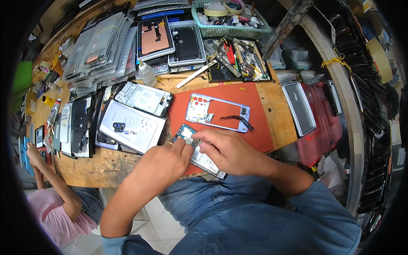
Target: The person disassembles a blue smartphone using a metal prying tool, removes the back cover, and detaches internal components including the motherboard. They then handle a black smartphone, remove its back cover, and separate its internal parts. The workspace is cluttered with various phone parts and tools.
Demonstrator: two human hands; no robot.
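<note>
An opened phone lies slanted at the orange mat's front edge, with a teal circuit board at its upper end. My left hand is closed at that upper end, its curled fingertips partly hidden. My right hand grips the same phone from the right, thumb and forefinger bent over it. Just beyond them lies a pale blue phone frame with a dark flex cable across it. To the left, a white phone back with handwriting rests beside a silver-plated phone part.
The orange mat lies on a wooden bench. Behind are tool trays, a dropper bottle, a green basket and stacked wrapped parts. A wooden post stands right. A co-worker works at my left.
</note>
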